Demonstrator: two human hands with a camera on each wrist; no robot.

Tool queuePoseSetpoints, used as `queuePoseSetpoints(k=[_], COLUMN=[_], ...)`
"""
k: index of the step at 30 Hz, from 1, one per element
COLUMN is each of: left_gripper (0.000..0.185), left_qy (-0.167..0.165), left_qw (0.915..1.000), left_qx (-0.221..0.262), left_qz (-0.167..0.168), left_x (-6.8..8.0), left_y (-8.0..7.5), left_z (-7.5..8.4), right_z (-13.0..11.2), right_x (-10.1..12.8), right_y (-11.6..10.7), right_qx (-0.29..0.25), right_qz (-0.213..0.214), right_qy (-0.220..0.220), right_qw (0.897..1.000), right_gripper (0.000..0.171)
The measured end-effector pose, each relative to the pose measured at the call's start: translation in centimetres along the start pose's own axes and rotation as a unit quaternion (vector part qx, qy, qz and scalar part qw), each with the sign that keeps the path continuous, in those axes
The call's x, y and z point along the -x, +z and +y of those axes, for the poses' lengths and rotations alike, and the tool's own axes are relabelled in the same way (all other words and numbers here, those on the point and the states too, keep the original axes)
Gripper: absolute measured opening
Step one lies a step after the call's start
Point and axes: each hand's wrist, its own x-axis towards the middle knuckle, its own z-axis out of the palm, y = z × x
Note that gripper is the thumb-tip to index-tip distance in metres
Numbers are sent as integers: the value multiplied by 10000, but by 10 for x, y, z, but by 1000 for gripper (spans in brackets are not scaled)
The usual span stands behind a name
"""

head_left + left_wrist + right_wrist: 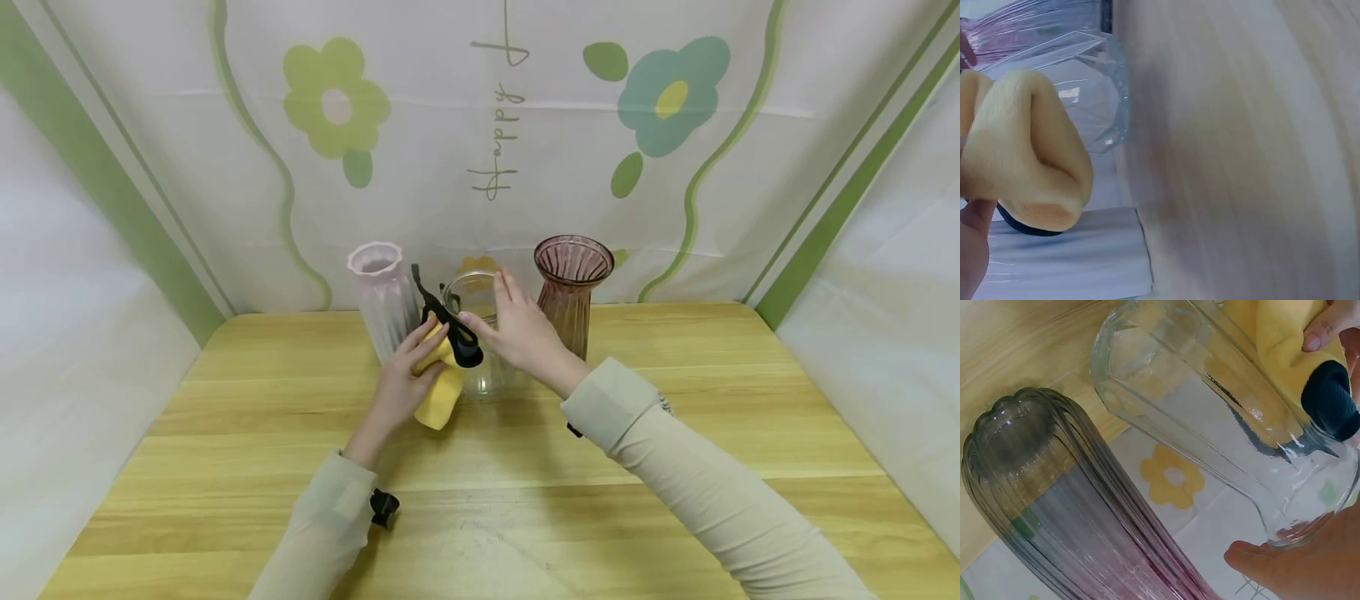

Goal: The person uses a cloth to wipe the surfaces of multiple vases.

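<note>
My left hand [408,375] grips a folded yellow cloth with black edging [441,402], its dark part sticking up beside the rim of a clear glass vase [483,385]. Seen from the left wrist, the cloth [1035,150] bulges in front of the vase's angular base. At the vase's mouth is my right hand [528,333], fingers extended along the far right of the rim and thumb reaching left. The right wrist view has the thumb standing apart near the vase [1147,400]; whether the palm touches the glass is unclear.
A ribbed vase, pinkish at the top and whitish below [386,304], stands left of the clear one. To the right is a purple-tinted ribbed vase [573,262], close to my right hand. Behind them hangs a flower-printed curtain [420,167]; the wooden tabletop [262,433] lies in front.
</note>
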Motion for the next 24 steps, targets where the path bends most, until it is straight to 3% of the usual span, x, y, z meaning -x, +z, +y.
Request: queuePoseSetpoints(k=[3, 8, 18, 24], left_gripper=[51, 45, 46, 46], left_qy=[59, -172, -848, -860], left_qw=[10000, 9994, 9882, 9866], left_qx=[13, -17, -239, -372], left_qz=[-56, -315, -1255, -1337], left_x=[2, 2, 10, 12], left_y=[2, 1, -3, -4], left_z=[-1, -3, -16, -18], right_z=[-1, -2, -3, 0], right_x=[1, 1, 2, 0], right_y=[1, 2, 3, -1], right_qx=[-35, -89, -135, -32], right_qz=[-9, -4, 135, 74], right_qy=[33, 58, 115, 38], right_qw=[10000, 9999, 9998, 10000], right_gripper=[90, 90, 90, 91])
